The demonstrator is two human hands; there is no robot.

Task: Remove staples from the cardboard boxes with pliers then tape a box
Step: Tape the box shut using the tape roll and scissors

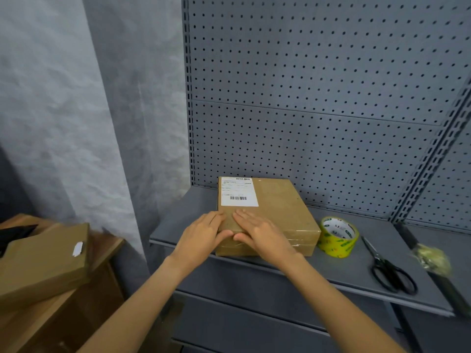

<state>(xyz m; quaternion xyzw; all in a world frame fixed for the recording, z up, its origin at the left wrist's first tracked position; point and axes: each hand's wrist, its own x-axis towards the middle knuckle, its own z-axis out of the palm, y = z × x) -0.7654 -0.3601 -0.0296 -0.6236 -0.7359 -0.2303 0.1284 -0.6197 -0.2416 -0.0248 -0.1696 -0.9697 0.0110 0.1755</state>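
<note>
Head view, centre of frame: both my hands lie flat on the near end of the cardboard box point(265, 212), which sits on the grey shelf point(344, 271). My left hand point(201, 238) and right hand point(262, 235) rest side by side, fingers straight and holding nothing, thumbs over the front edge, where clear tape shows. I judge this the taping step, smoothing the strip down. Just right of the box sits the yellow tape roll point(337, 236), with black scissors point(390, 270) at lower right. Another box point(43, 261) lies lower left. No pliers are visible. A further strip would mean reaching right for the roll.
</note>
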